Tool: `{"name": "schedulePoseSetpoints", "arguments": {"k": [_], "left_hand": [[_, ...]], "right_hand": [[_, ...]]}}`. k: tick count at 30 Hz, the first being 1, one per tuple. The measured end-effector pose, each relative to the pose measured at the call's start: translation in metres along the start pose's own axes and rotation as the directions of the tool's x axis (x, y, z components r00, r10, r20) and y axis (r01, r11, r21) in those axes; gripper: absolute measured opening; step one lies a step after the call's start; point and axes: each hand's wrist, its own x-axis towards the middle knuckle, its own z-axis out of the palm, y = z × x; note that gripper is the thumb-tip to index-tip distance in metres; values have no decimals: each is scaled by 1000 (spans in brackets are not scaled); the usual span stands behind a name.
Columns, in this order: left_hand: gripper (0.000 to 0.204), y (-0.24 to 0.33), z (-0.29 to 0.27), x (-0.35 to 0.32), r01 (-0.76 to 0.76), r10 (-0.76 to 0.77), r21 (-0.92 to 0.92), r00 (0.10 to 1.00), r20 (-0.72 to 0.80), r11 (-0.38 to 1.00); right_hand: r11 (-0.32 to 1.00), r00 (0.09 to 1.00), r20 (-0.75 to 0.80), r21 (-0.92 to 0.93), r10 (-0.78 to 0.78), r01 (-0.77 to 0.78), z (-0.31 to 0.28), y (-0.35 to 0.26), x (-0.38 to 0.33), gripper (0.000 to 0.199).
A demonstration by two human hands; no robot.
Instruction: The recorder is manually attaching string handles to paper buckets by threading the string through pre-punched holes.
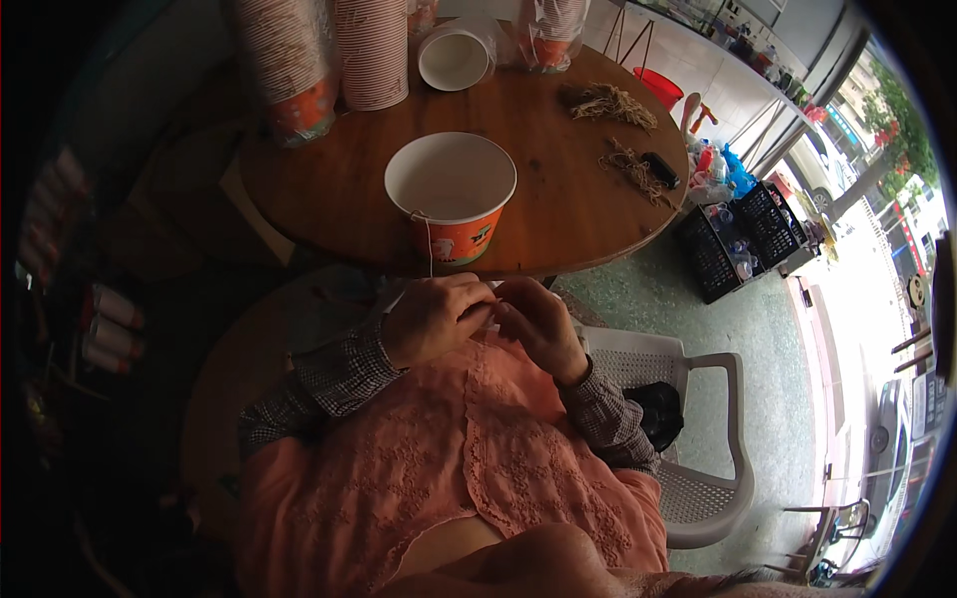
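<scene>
In front of my chest, my left hand [439, 314] and my right hand [538, 324] meet at the fingertips, both closed in a pinch. A thin pale string [431, 249] hangs over the near rim of a large paper tub [459, 237] and runs down to my left hand, where it disappears. What lies between the fingertips is too small and covered to make out. The tub, white inside and orange with printed pictures outside, stands upright near the front edge of the round wooden table [339, 189].
Wrapped stacks of paper tubs [371, 55] and a tipped white tub [455, 60] line the table's back. Bundles of tan string [610, 104] and a dark object [661, 169] lie right. A plastic armchair [738, 429] and black crate [748, 244] stand on the floor to the right.
</scene>
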Motion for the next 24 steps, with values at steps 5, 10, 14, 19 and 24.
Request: {"name": "schedulePoseSetpoints", "arguments": {"k": [5, 10, 14, 19, 24], "left_hand": [[11, 2, -2, 1, 72, -81, -112, 994, -78, 991], [18, -15, 4, -11, 187, -272, -444, 953, -136, 876], [24, -12, 4, -9, 316, -342, -426, 939, 16, 848], [17, 5, 11, 4, 134, -172, -351, 982, -78, 927], [7, 11, 11, 6, 25, -67, -235, 983, -171, 972]], "right_hand": [[972, 975, -140, -183, -174, 147, -6, 6, -3, 11], [984, 964, -220, -133, -148, 120, -7, 2, -6, 7], [971, 959, -184, -146, -217, 191, -4, 1, -4, 7], [952, 947, -174, -199, -269, 233, -2, 3, -4, 8], [950, 954, -228, -284, -197, 128, -2, -4, -5, 10]]}}
